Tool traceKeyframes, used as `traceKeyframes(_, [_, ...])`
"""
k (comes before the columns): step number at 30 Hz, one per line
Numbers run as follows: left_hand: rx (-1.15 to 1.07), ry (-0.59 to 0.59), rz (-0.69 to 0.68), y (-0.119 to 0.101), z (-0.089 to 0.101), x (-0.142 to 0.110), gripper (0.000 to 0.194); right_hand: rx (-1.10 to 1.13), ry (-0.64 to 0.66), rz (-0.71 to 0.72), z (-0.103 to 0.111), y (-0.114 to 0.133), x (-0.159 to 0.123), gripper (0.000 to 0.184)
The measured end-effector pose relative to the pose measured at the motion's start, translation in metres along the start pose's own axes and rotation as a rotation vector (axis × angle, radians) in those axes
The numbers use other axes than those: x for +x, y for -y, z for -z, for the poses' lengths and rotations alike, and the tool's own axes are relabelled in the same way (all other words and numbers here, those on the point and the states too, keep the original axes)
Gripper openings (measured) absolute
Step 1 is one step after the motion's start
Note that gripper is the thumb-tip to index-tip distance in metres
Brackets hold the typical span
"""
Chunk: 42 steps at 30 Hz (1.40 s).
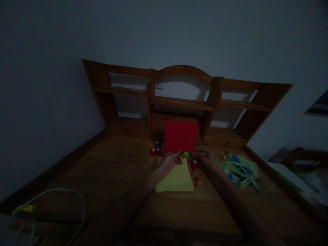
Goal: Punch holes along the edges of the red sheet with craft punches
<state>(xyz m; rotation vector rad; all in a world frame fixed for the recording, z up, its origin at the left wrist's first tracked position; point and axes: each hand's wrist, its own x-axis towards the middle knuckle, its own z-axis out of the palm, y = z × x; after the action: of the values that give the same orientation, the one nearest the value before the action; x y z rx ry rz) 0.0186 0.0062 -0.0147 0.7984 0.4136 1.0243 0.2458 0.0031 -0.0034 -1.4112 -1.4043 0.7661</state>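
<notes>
A red sheet of paper (181, 136) stands raised at the back of the desk, with a row of small holes along its left edge. My left hand (169, 162) pinches its lower edge. My right hand (208, 159) is closed near the sheet's lower right corner; what its fingers hold is too dark to make out. Between the hands is a small bright green object (186, 154). Under my left hand lies a stack of pale yellow paper (175, 181). A small red object with a white eye (195, 164) sits below my right fingers.
Left of the sheet are a red object with two white eyes (154, 151) and a purple one (157, 144). Red paper bits (196, 181) lie beside the stack. Punched strips and blue pieces (241, 171) pile up at right. A wooden shelf (181, 102) stands behind; a white cable (83, 205) loops at left.
</notes>
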Motion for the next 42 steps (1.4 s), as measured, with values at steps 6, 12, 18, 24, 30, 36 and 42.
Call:
traceKeyframes(6, [0.021, 0.018, 0.04, 0.003, 0.002, 0.002, 0.019, 0.313, -0.066, 0.058, -0.011, 0.054, -0.026, 0.04])
traceKeyframes(12, [0.146, 0.047, 0.003, 0.0, -0.002, -0.001, 0.024, 0.247, -0.084, 0.081, -0.016, 0.047, -0.025, 0.032])
traceKeyframes(18, [0.23, 0.061, -0.034, 0.0, -0.005, -0.004, 0.021, 0.256, -0.112, 0.117, -0.011, 0.039, -0.02, 0.031])
traceKeyframes(24, [0.275, 0.055, -0.022, 0.001, -0.007, -0.004, 0.026, 0.274, -0.109, 0.133, -0.01, 0.042, -0.023, 0.03])
traceKeyframes(30, [0.307, 0.067, -0.059, 0.004, -0.007, -0.003, 0.027, 0.315, -0.111, 0.127, -0.012, 0.047, -0.027, 0.027])
traceKeyframes(36, [0.291, 0.06, -0.052, 0.004, -0.007, -0.004, 0.029, 0.268, -0.111, 0.144, -0.01, 0.049, -0.028, 0.032])
traceKeyframes(42, [0.294, 0.02, -0.068, 0.004, -0.004, -0.003, 0.029, 0.306, -0.163, 0.132, -0.009, 0.053, -0.03, 0.035])
